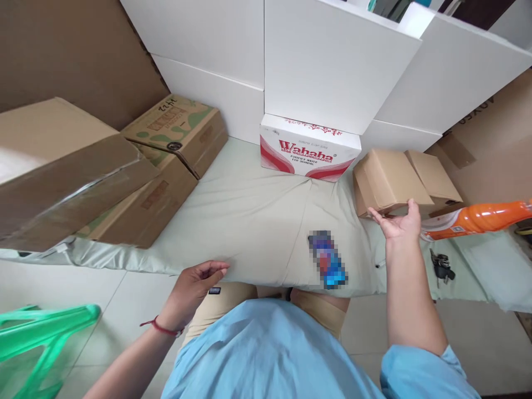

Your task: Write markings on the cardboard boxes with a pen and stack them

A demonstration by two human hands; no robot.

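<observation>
My right hand (399, 223) is palm up, its thumb and fingers spread apart, at the lower front edge of a small brown cardboard box (393, 177). The fingertips appear to touch the box; whether they bear any of its weight I cannot tell. My left hand (196, 285) hovers at the near edge of the cloth-covered surface (249, 221), its thumb and fingertips brought together with nothing visible between them. A phone-shaped thing (327, 259), blurred out by pixels, lies on the cloth between my hands.
A white and red Wahaha water carton (310, 148) stands against the white panels. Brown cartons (178, 130) are stacked at the left. An orange bottle (477, 220) and keys (441, 265) lie at the right, near another small box (434, 177). A green plastic stool (45, 338) stands on the floor.
</observation>
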